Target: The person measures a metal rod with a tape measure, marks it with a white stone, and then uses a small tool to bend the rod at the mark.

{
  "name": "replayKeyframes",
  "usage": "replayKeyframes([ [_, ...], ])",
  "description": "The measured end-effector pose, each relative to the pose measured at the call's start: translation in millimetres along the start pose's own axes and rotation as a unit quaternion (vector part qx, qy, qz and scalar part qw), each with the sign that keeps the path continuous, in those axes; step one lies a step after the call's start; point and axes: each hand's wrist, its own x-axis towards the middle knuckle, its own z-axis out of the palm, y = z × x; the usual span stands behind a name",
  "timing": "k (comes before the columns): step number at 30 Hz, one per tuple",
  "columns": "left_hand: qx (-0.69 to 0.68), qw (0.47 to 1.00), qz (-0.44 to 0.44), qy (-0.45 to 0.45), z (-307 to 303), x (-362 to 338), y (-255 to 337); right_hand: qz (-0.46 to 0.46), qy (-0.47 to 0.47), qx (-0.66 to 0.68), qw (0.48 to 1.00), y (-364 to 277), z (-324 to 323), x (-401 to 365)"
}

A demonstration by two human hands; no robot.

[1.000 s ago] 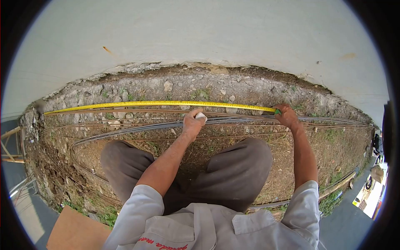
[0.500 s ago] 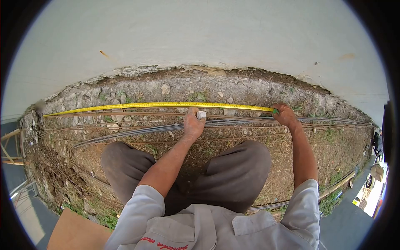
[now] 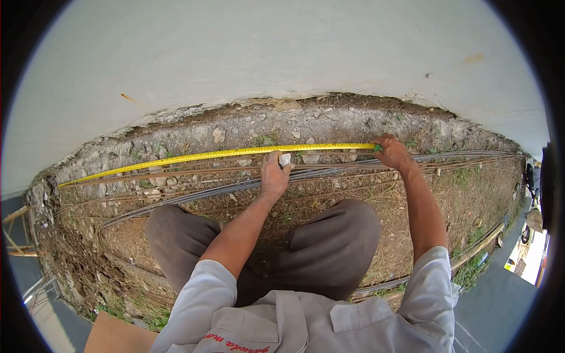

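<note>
A yellow tape measure (image 3: 235, 152) is drawn out in a long, slightly bowed line across the ground in front of my knees. My right hand (image 3: 393, 153) is wrapped round its green case, most of which the fingers hide. Just below the middle of the tape, my left hand (image 3: 275, 175) pinches a small white lump (image 3: 285, 159), perhaps chalk or stone. That hand sits over thin rusty rods (image 3: 206, 171) and a bundle of grey rods (image 3: 235, 186) that run roughly along the tape.
A pale wall (image 3: 282, 47) rises beyond a strip of stony soil (image 3: 194, 134). My bent knees (image 3: 335, 247) are close to the rods. At the lower left lies a brown board (image 3: 118, 334). Wooden pieces (image 3: 17, 215) stand at the far left.
My right hand and the tape case have shifted a little left. The tape's far left part now sits lower in view and bows more. My left hand still holds the white lump.
</note>
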Motion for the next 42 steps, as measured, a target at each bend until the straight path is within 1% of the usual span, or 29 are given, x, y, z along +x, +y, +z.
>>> replayKeyframes([
  [1, 0.006, 0.999, 0.022, 0.047, 4, 2, -2, 0.003, 0.002, 0.001, 1.000, 1, 1, 1],
  [3, 0.011, 0.998, 0.028, 0.051, 9, 5, -5, 0.002, -0.021, -0.043, 0.999, 0, -2, 4],
  [5, 0.016, 0.998, 0.031, 0.054, 13, 7, -5, 0.012, -0.029, -0.039, 0.999, -3, -7, 3],
  [7, 0.009, 0.996, 0.024, 0.089, 18, 9, -5, 0.022, -0.038, -0.034, 0.998, -4, -8, 3],
  [8, 0.010, 0.996, 0.025, 0.086, 20, 10, -6, 0.025, -0.042, -0.033, 0.998, -3, -7, 5],
  [10, 0.059, 0.995, 0.039, 0.065, 17, 12, -2, 0.031, -0.048, -0.032, 0.998, 2, -1, 6],
  [11, 0.060, 0.996, 0.039, 0.062, 16, 14, 0, 0.018, -0.024, -0.037, 0.999, 4, 3, 6],
  [12, 0.063, 0.997, 0.024, 0.045, 13, 17, 2, 0.006, 0.002, -0.042, 0.999, 5, 4, 6],
  [14, 0.069, 0.997, 0.010, 0.029, 6, 24, 7, 0.011, -0.005, -0.035, 0.999, 6, 5, 7],
  [16, 0.099, 0.993, -0.022, -0.055, 1, 30, 12, 0.015, -0.010, -0.029, 0.999, 3, 2, 7],
  [17, 0.101, 0.993, -0.021, -0.055, -2, 32, 13, 0.016, -0.009, -0.031, 0.999, 2, 1, 7],
  [19, 0.133, 0.982, -0.042, -0.128, -8, 34, 20, 0.019, -0.007, -0.030, 0.999, 1, -2, 7],
  [21, 0.136, 0.983, -0.028, -0.120, -11, 29, 20, 0.020, -0.042, -0.033, 0.998, 3, -3, 10],
  [22, 0.136, 0.984, -0.015, -0.110, -11, 26, 20, 0.021, -0.042, -0.031, 0.998, 3, -2, 11],
  [26, 0.149, 0.983, -0.006, -0.105, -10, 17, 14, 0.011, -0.025, -0.036, 0.999, 7, 6, 9],
  [28, 0.151, 0.982, -0.010, -0.114, -12, 13, 12, -0.001, -0.012, -0.044, 0.999, 5, 8, 7],
  [29, 0.151, 0.982, -0.012, -0.112, -12, 12, 12, 0.009, -0.025, -0.036, 0.999, 5, 9, 6],
  [31, 0.157, 0.977, -0.030, -0.143, -14, 12, 17, 0.018, -0.038, -0.028, 0.999, 4, 11, 5],
  [33, 0.157, 0.977, -0.024, -0.144, -16, 11, 19, 0.039, -0.059, -0.028, 0.997, 5, 14, 3],
  [35, 0.158, 0.977, -0.019, -0.144, -17, 7, 20, 0.027, -0.047, -0.031, 0.998, 10, 22, 3],
  [37, 0.220, 0.948, -0.056, -0.221, -16, -3, 15, 0.014, -0.035, -0.035, 0.999, 10, 23, 3],
  [38, 0.220, 0.949, -0.055, -0.219, -16, -9, 13, 0.015, -0.031, -0.035, 0.999, 11, 23, 3],
  [40, 0.219, 0.944, -0.095, -0.228, -19, -24, 9, 0.016, -0.031, -0.034, 0.999, 6, 21, -2],
  [41, 0.218, 0.944, -0.098, -0.227, -19, -24, 7, 0.021, -0.044, -0.042, 0.998, 4, 18, -4],
  [42, 0.239, 0.923, -0.110, -0.281, -23, -22, 10, 0.025, -0.056, -0.051, 0.997, 0, 15, -5],
])
